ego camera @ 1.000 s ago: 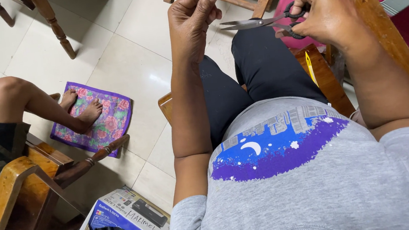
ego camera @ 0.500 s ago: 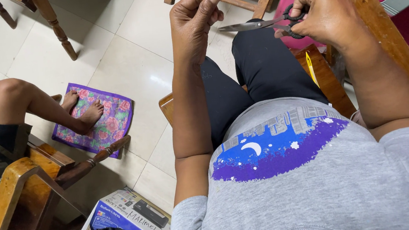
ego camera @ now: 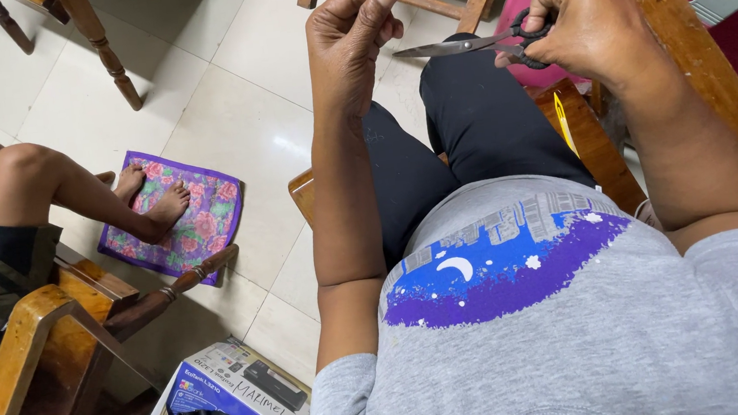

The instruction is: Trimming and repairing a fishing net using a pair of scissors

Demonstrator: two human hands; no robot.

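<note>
My right hand [ego camera: 595, 23] grips a pair of black-handled scissors [ego camera: 471, 44], blades nearly shut and pointing left toward my left hand. My left hand [ego camera: 356, 24] is raised with thumb and fingers pinched together at the top; whatever it pinches is too thin or small to make out. The scissor tips sit just right of the left hand's fingers. Both hands hover above my lap, over black trousers and a grey printed shirt.
Another person's bare legs [ego camera: 69, 187] rest on a purple floral cloth [ego camera: 181, 221] on the tiled floor at left. A wooden chair arm [ego camera: 32, 357] is at lower left, a printed cardboard box [ego camera: 243, 396] below, pink plastic furniture [ego camera: 729, 10] at right.
The scissors have shifted slightly, with the blades closing toward my pinched left fingers. The other person's feet stay on the cloth.
</note>
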